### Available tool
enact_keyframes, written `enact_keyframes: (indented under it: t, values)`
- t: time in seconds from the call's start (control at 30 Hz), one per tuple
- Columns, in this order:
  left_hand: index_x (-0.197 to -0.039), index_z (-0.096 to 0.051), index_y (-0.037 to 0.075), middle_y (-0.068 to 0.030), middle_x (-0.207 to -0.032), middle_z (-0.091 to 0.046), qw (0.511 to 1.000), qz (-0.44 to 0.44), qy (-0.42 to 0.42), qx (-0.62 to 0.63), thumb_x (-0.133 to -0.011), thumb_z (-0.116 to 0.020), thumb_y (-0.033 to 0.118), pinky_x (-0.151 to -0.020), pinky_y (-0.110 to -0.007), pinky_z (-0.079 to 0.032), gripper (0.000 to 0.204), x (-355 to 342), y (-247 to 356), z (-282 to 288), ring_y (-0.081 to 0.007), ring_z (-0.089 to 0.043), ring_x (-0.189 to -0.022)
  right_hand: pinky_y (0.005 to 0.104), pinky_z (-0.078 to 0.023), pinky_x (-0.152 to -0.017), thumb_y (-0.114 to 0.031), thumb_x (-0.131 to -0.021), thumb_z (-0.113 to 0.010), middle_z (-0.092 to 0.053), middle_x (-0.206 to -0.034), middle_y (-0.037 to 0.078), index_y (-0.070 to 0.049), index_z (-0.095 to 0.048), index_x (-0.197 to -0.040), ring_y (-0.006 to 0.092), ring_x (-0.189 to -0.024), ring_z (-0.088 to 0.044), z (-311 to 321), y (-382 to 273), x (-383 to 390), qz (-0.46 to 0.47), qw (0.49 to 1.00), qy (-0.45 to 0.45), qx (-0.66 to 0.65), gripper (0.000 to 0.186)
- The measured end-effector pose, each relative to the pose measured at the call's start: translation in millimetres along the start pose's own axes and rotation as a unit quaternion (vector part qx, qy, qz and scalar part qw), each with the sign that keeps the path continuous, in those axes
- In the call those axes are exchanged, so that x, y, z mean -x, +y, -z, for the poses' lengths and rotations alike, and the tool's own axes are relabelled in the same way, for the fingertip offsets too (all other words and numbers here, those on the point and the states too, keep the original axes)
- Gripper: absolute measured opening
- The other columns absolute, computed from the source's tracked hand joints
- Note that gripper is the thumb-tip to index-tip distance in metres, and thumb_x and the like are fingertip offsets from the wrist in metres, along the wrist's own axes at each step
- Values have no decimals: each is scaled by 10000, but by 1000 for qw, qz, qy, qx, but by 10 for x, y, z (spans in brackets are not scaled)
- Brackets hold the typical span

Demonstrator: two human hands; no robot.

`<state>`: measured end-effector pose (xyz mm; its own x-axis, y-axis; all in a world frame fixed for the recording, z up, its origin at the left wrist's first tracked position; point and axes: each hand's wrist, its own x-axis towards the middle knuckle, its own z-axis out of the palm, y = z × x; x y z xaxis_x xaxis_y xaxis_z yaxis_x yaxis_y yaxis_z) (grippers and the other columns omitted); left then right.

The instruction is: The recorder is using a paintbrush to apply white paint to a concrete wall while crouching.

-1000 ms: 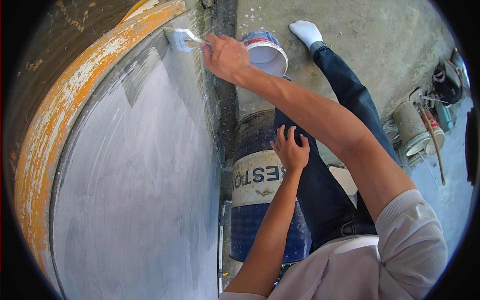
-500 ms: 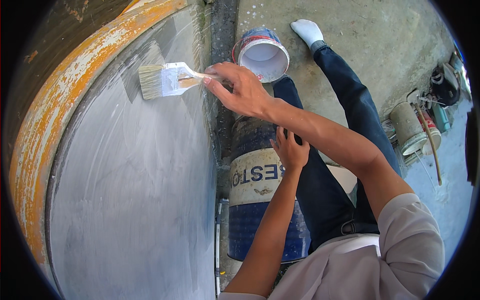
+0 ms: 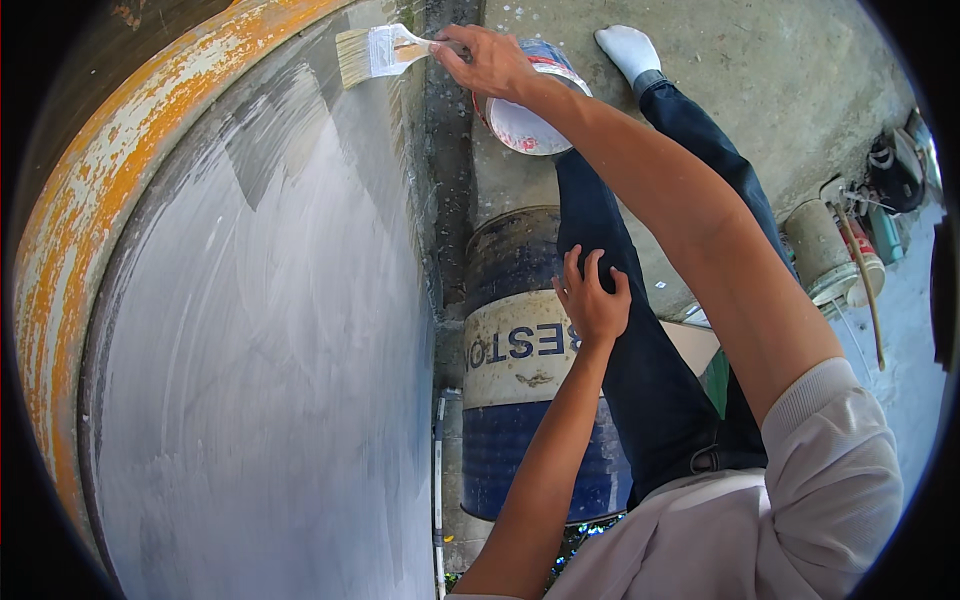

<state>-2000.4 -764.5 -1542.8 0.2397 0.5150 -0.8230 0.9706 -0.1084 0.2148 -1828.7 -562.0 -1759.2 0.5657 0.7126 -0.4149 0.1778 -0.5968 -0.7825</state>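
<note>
My right hand is closed round the handle of a wide paintbrush. The brush's pale bristles point left and lie at the far end of a grey wall panel. White streaks of paint cover much of that panel, with darker grey patches near the brush. Just beyond my right wrist stands a paint bucket with white inside, partly hidden by my forearm. My left hand holds nothing; its fingers are apart and loosely bent over my thigh, above a blue and cream drum.
A peeling orange and white curved edge borders the panel on the left. My legs straddle the drum's right side on concrete. At the right are another bucket, a stick and several dark items.
My right hand has carried the brush away from me and slightly right, to the panel's far end. My left hand has shifted slightly right, its fingers more spread.
</note>
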Motion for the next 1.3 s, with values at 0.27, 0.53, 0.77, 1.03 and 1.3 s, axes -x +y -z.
enact_keyframes:
  t: [0.27, 0.53, 0.77, 1.03, 1.3]
  values:
    - [-1225, -601, 128, -137, -1432, -460, 1000, 7, -3, 8, -856, -638, 220, -1133, -618, -276, 382, -10, -35, 49, -349, -442, -1358, 532, -380, -1005, -401, -974, -465, -664, -1185, 151, -203, -641, -1248, 354, -1150, -617, -100, -34, -150, -170, 980, -47, 90, 381]
    - [-1224, -609, 125, -130, -1435, -457, 1000, 13, -11, 15, -859, -637, 227, -1143, -610, -271, 380, -16, -3, 45, -340, -424, -1373, 515, -405, -970, -256, -970, -423, -659, -1147, 217, -75, -655, -1099, 378, -1114, -628, -181, -311, -284, -187, 977, -27, 103, 321]
    - [-1224, -615, 124, -128, -1434, -455, 999, 18, -18, 22, -861, -635, 237, -1147, -612, -263, 380, -5, -4, 23, -336, -418, -1376, 527, -472, -861, -260, -970, -478, -687, -1003, 211, -47, -663, -1033, 400, -957, -665, 44, -614, 83, -111, 993, -5, 28, 289]
    - [-1304, -571, 135, -139, -1464, -429, 997, 19, -69, 31, -888, -651, 305, -1150, -611, -246, 457, -5, -7, -25, -347, -389, -1398, 480, -464, -715, -165, -944, -579, -637, -829, 162, -20, -650, -1016, 361, -792, -640, 498, -1165, 757, -34, 998, 30, -51, 176]
    - [-1352, -516, 88, -154, -1461, -470, 991, -110, -74, -29, -869, -675, 404, -1157, -523, -249, 598, 63, -241, -109, -377, -345, -1409, 403, -420, -701, -190, -949, -608, -615, -817, 114, -37, -655, -1105, 296, -753, -610, 673, -1441, 1312, -12, 991, 1, -136, 223]
